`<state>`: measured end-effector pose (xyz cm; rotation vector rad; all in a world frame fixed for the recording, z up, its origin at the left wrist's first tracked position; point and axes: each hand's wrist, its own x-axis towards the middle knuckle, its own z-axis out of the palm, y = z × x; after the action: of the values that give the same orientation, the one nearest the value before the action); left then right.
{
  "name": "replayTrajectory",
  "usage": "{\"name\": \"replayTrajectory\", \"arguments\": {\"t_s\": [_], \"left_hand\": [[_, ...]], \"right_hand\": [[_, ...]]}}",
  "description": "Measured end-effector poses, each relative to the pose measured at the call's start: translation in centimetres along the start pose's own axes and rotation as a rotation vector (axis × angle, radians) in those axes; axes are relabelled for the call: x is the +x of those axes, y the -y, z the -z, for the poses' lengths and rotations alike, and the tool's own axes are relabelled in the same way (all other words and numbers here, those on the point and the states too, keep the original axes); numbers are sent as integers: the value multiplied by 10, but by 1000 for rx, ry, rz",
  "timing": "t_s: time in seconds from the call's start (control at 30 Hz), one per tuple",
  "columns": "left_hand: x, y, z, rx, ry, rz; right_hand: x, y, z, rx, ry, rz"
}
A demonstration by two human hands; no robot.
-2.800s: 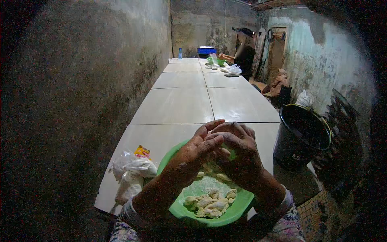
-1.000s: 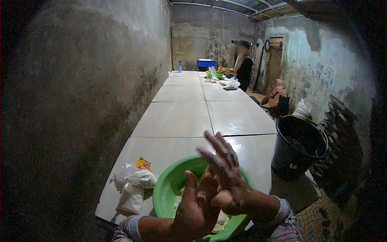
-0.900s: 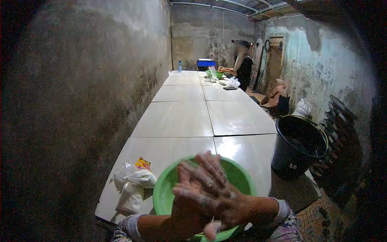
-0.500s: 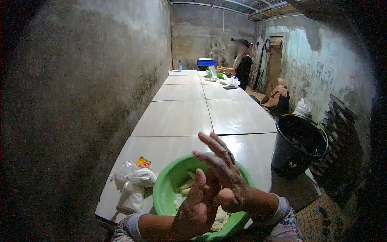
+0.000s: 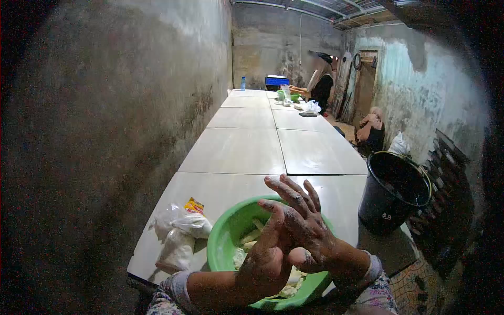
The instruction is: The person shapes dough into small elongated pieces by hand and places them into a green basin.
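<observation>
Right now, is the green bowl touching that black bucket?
Apart. The head view shows a strip of pale tabletop between the right rim of the green bowl and the black bucket.

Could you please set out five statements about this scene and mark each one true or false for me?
1. The left hand and right hand meet above the green bowl. True.
2. The green bowl is empty. False: pale lumps lie in it.
3. Bags of white powder lie to the left of the green bowl. True.
4. The black bucket is also to the left of the green bowl. False: it stands to the right.
5. A blue bottle stands near the far end of the table. True.
</observation>
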<state>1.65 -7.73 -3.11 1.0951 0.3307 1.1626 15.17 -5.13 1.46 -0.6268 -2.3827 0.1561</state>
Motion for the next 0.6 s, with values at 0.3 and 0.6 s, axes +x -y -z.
{"name": "replayTrajectory", "arguments": {"t_s": [0.3, 0.6], "left_hand": [[-9, 2, 4, 413, 120, -269], [-3, 12, 15, 602, 173, -421]], "right_hand": [[-1, 0, -1, -80, -7, 11], [-2, 2, -1, -117, 34, 7]]}}
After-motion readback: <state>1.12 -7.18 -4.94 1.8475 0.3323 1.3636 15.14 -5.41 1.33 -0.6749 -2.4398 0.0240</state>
